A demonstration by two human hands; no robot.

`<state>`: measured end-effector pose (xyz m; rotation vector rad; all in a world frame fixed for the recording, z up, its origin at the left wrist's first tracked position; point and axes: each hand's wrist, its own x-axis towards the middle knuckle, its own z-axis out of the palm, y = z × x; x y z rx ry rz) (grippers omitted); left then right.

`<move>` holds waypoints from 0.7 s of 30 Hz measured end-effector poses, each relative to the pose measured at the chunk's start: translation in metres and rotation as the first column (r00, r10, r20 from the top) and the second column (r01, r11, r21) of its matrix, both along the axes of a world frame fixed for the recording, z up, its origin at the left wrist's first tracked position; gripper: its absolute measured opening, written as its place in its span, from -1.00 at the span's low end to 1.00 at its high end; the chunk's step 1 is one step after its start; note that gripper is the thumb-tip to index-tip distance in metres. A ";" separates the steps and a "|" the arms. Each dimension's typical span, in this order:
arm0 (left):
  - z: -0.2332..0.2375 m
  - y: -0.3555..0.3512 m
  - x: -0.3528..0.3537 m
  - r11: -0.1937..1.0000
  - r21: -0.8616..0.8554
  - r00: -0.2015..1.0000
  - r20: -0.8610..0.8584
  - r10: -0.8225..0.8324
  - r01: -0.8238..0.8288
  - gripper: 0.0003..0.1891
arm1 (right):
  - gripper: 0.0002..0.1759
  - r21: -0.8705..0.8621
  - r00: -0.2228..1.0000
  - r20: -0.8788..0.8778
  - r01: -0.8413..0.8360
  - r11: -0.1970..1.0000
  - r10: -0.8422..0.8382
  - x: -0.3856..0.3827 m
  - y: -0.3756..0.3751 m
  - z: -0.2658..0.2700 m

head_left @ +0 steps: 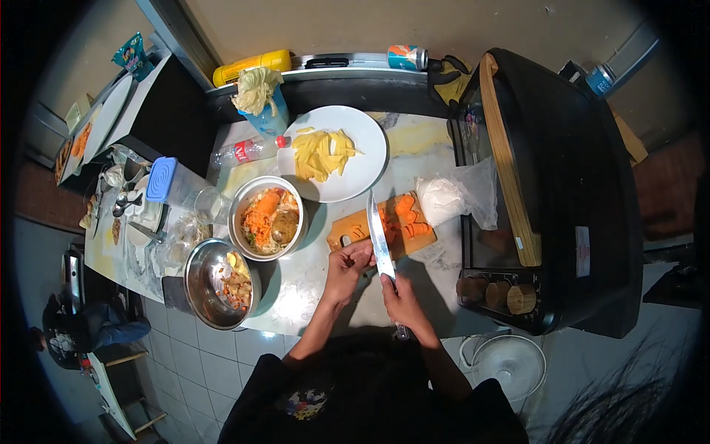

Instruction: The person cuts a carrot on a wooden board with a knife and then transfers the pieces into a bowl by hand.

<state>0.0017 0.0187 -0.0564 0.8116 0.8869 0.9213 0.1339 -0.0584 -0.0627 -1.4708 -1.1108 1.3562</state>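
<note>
My right hand (404, 300) is wrapped round the handle of a large kitchen knife (379, 235), whose blade points away from me above the cutting board. Close to the blade's left side, my left hand (347, 270) has its fingers drawn together; whatever they may hold is hidden. Beneath lies a wooden cutting board (342, 229) with a round hole at its left end. Cut carrot pieces (407, 211) are spread over its right part, with thin slices near the blade.
A white plate (373, 159) holds yellow strips. Left stand a white pot (238, 240) of shredded food and a steel bowl (194, 296) of scraps. A bag of white powder (441, 201) sits beside a black oven (577, 192). A plastic bottle (248, 152) lies behind.
</note>
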 end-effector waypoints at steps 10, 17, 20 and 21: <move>0.003 -0.001 -0.003 1.000 -0.015 0.999 0.028 0.027 -0.026 -0.76 | -0.68 -0.148 0.985 -0.171 -0.061 0.987 0.035 0.004 0.001 0.015; 0.011 -0.001 -0.010 0.980 -0.166 0.985 0.122 0.126 -0.104 -0.74 | -0.73 -0.254 0.937 -0.342 -0.163 0.953 0.069 0.000 0.014 0.032; 0.007 -0.001 -0.023 0.978 -0.111 0.980 0.078 0.185 -0.176 -0.73 | -0.75 -0.245 0.937 -0.337 -0.176 0.954 0.086 -0.009 0.021 0.030; 0.008 0.001 -0.028 0.981 -0.052 0.979 0.069 0.192 -0.189 -0.74 | -0.76 -0.229 0.942 -0.323 -0.175 0.957 0.095 -0.011 0.023 0.030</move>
